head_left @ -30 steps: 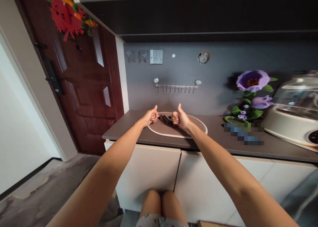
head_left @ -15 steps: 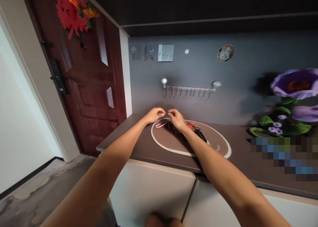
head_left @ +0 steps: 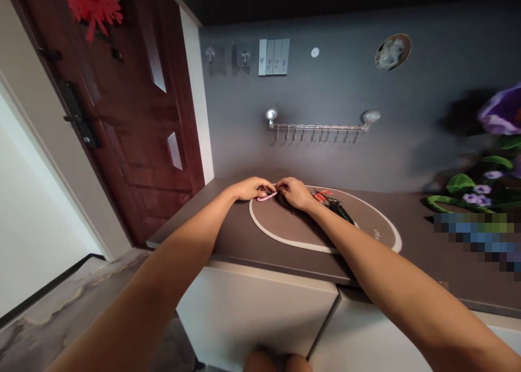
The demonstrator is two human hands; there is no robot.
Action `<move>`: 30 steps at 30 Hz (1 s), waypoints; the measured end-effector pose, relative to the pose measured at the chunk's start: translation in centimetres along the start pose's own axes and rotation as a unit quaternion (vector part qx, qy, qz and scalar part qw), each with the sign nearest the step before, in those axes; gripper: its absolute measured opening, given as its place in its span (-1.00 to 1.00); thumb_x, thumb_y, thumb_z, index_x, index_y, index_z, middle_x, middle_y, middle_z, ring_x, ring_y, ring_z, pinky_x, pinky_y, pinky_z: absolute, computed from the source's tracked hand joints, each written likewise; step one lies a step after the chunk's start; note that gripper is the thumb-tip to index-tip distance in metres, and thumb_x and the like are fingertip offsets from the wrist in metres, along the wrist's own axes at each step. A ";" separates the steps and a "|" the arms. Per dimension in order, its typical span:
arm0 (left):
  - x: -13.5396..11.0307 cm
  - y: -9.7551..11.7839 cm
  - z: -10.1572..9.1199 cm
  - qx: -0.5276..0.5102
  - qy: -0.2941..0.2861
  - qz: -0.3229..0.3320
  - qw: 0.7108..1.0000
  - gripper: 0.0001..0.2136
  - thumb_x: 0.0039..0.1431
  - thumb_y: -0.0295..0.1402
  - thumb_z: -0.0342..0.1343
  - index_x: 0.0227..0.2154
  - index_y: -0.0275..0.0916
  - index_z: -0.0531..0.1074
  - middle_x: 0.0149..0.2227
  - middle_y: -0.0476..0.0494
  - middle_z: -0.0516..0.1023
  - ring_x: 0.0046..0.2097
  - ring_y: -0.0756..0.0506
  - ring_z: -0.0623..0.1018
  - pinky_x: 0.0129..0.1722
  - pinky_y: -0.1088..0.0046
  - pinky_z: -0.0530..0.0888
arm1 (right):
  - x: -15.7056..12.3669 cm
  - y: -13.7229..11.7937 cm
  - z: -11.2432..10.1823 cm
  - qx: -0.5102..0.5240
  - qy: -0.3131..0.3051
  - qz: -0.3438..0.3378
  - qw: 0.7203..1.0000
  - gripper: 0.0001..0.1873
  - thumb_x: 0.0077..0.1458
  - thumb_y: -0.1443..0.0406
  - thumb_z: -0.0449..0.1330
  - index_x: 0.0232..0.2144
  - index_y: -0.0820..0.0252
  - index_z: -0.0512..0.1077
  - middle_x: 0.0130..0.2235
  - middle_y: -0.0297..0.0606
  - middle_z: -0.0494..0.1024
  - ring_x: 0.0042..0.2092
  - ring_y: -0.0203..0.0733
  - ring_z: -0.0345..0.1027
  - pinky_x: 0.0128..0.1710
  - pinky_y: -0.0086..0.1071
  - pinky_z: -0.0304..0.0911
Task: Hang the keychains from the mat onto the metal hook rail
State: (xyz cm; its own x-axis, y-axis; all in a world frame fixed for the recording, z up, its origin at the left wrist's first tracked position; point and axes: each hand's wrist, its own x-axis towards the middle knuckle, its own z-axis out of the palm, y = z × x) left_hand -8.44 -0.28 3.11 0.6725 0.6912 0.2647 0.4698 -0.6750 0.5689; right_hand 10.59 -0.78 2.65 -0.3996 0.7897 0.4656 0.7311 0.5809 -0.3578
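Observation:
My left hand (head_left: pixel 252 188) is at the left part of the oval mat, its fingers closed at a pink loop-shaped strap (head_left: pixel 267 197) with a dark piece on it. Close beside it, my right hand (head_left: pixel 296 193) has its fingertips pinched together over dark items. What these fingers hold is too small and partly hidden to tell. To the right of that hand lie small red-orange items (head_left: pixel 321 195) and a long black object with green marks (head_left: pixel 342 212). All of these are on the brown oval mat (head_left: pixel 285 233) with a white rim.
A clear rail with several hooks (head_left: pixel 319 128) is fixed to the grey wall above the mat. Two small hooks (head_left: pixel 245 56) are higher on the left. Purple artificial flowers (head_left: pixel 502 111) stand on the right of the counter (head_left: pixel 240 236). A dark red door (head_left: pixel 142 128) is on the left.
Both hands have lowered from above the mat to the items; my left hand has reached the pink strap. The view has tilted down and come closer, so the wall fittings appear higher.

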 end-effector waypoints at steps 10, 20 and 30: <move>0.0 0.3 0.0 0.045 0.012 0.005 0.999 -0.67 -0.08 -0.51 0.04 -0.19 -0.22 0.47 -0.32 -0.07 0.53 -0.31 0.00 0.45 -0.28 0.57 0.32 | -0.1 -0.3 0.0 -0.004 -0.009 0.021 1.000 -0.73 -0.02 0.45 -0.01 -0.33 0.24 0.45 -0.29 -0.19 0.51 -0.26 -0.26 0.33 -0.20 -0.45 0.15; 0.0 0.2 0.2 0.041 0.055 -0.008 0.998 -0.73 -0.09 -0.44 0.09 -0.26 -0.22 0.50 -0.30 -0.06 0.56 -0.28 -0.03 0.48 -0.27 0.55 0.33 | -0.2 -0.3 0.0 0.005 -0.016 0.021 1.000 -0.75 -0.02 0.45 0.01 -0.34 0.22 0.45 -0.31 -0.20 0.51 -0.27 -0.26 0.33 -0.21 -0.46 0.14; -0.1 0.1 0.3 0.027 0.092 -0.041 0.995 -0.77 -0.03 -0.36 0.06 -0.30 -0.25 0.52 -0.31 -0.08 0.57 -0.30 -0.04 0.49 -0.31 0.53 0.33 | -0.2 -0.3 -0.1 -0.001 -0.017 0.013 1.000 -0.77 -0.01 0.43 0.00 -0.35 0.24 0.45 -0.34 -0.19 0.50 -0.28 -0.25 0.33 -0.18 -0.43 0.13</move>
State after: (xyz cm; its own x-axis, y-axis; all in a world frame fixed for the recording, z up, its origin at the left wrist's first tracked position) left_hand -8.26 -0.51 2.93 0.5169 0.7763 0.3608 0.5511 -0.6243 0.5536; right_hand 10.45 -1.15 2.76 -0.3983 0.8109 0.4287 0.7424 0.5595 -0.3685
